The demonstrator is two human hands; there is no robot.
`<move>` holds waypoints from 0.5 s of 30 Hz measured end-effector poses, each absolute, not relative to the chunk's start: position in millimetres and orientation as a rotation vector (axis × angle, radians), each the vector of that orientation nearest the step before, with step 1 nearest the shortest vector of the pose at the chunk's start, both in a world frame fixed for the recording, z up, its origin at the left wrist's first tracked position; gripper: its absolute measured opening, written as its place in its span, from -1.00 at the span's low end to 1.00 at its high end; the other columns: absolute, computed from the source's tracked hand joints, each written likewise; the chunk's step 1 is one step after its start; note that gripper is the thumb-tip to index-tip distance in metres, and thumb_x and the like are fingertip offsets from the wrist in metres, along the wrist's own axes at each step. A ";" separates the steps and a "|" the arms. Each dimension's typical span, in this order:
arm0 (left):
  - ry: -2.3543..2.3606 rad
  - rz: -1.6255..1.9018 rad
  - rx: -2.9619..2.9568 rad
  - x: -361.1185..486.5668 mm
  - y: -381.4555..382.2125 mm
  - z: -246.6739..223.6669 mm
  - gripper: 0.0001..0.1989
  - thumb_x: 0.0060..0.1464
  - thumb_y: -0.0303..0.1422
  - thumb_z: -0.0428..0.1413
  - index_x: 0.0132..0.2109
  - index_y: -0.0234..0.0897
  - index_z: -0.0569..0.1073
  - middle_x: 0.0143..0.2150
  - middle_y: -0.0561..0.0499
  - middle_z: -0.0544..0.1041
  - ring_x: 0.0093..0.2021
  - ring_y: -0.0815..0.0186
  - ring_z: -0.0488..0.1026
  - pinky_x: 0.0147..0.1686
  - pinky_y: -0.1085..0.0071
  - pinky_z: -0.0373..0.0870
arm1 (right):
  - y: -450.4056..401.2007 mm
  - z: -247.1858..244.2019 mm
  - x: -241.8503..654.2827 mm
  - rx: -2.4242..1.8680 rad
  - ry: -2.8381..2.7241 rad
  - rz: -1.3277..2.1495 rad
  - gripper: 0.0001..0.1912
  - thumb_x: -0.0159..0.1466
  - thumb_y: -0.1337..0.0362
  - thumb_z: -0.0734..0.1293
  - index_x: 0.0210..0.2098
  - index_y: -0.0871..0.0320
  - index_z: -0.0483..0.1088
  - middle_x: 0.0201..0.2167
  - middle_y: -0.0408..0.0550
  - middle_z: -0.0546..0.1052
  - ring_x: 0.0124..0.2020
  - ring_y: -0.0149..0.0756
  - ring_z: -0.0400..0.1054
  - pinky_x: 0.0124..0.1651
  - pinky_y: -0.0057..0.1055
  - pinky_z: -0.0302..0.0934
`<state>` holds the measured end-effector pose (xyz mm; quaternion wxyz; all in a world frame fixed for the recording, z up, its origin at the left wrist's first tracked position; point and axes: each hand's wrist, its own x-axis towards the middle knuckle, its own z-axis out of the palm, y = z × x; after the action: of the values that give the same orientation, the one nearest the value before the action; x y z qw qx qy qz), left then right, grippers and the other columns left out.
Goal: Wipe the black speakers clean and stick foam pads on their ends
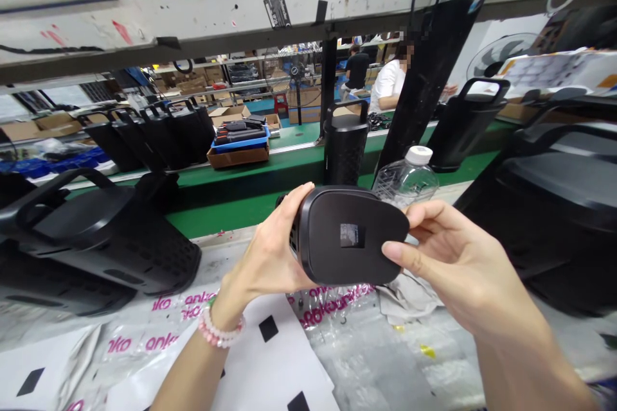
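A black device with perforated sides is tipped so that its flat, rounded base faces me. My left hand wraps around its body from the left, fingers partly hidden behind it. A flat black base pad covers the bottom, with a small square printed label near its middle. At the pad's right edge, my right hand pinches between thumb and forefinger. White sheets with small black squares lie below my left hand. A clear plastic bottle with a white cap stands just behind.
Similar black devices with handles stand at left, right and on the green conveyor. Crumpled clear plastic lies under my hands. A shelf beam crosses overhead, and a black post slants at right. Other people sit farther back.
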<state>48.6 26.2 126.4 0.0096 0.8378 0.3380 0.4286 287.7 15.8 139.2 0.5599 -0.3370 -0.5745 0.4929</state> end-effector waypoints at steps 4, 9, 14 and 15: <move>1.075 1.326 2.618 48.3 27.3 124.5 0.18 -0.20 -0.13 0.38 0.42 -0.22 -0.12 0.33 -0.35 0.26 0.25 -0.09 0.36 0.20 -0.01 0.37 | 17.9 139.7 288.3 -0.807 -1.350 1.163 -0.73 0.07 0.25 0.54 -0.33 0.03 0.39 -0.35 -0.15 0.39 -0.36 -0.36 0.35 -0.38 -0.47 0.37; 1.096 1.323 2.626 47.8 27.5 123.0 0.17 -0.20 -0.15 0.37 0.43 -0.24 -0.13 0.32 -0.36 0.28 0.23 -0.07 0.38 0.19 0.01 0.38 | 18.2 138.4 283.2 -0.877 -1.359 1.110 -0.69 0.05 0.21 0.56 -0.30 0.05 0.39 -0.37 -0.16 0.39 -0.38 -0.38 0.36 -0.40 -0.50 0.36; 1.116 1.336 2.624 48.0 27.0 124.0 0.17 -0.20 -0.15 0.37 0.43 -0.22 -0.13 0.31 -0.35 0.29 0.21 -0.08 0.40 0.14 -0.01 0.43 | 20.0 132.9 283.8 -1.057 -1.471 0.886 -0.66 0.14 0.03 0.48 -0.21 0.02 0.38 -0.33 -0.11 0.40 -0.32 -0.27 0.38 -0.34 -0.36 0.38; 1.123 1.345 2.630 47.6 27.1 124.3 0.17 -0.21 -0.15 0.37 0.42 -0.21 -0.12 0.31 -0.35 0.30 0.20 -0.08 0.41 0.14 -0.01 0.43 | 21.7 132.9 286.6 -1.139 -1.520 0.765 -0.61 0.14 -0.02 0.47 -0.15 0.01 0.38 -0.29 -0.08 0.41 -0.28 -0.21 0.39 -0.26 -0.26 0.40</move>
<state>47.6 27.1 124.3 -0.0092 0.8322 0.3555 0.4255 286.6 21.7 132.9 0.5202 -0.4751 -0.6339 0.3192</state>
